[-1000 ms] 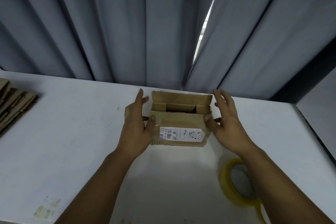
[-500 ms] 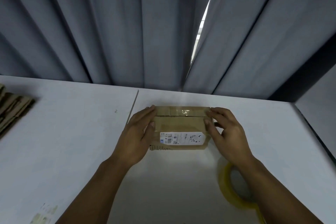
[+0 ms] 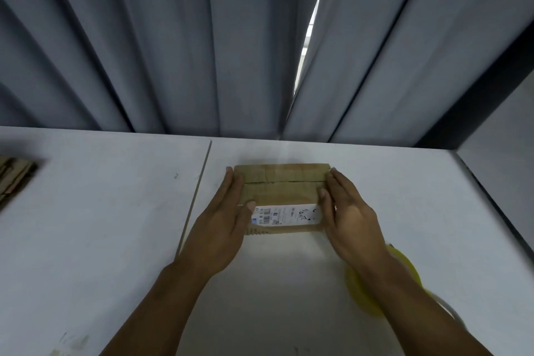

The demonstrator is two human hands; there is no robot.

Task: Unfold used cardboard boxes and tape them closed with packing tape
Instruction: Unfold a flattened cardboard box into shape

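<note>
Cardboard box (image 3: 281, 191) standing on the white table (image 3: 101, 225), a little right of the middle and toward the far edge, below the grey curtain (image 3: 173, 37). Top flaps folded down flat, with a dark slit running across between them from one end to the other. Too blurred to tell whether any tape lies over that slit. White shipping label (image 3: 286, 215) on the near part of the box, printed with barcodes and marked with black handwriting.

Left hand (image 3: 222, 228) laid flat against the box's left end, fingers straight and together, pointing away, thumb resting by the label's left edge. Right hand (image 3: 349, 217) set the same way against the right end, fingers straight, thumb touching the box beside the label's right end. Both hands released, neither clenched, pressing the box between them.

Yellow tape roll (image 3: 357, 292) lying on the table to the right, nearer the person than the box and apart from it, largely hidden under the right forearm. Stack of flattened cardboard (image 3: 14, 179) at the table's left edge, well apart from the box. Thin seam (image 3: 196, 193) across the table just left of the left hand. Narrow bright gap (image 3: 309, 37) between curtain folds above the box.
</note>
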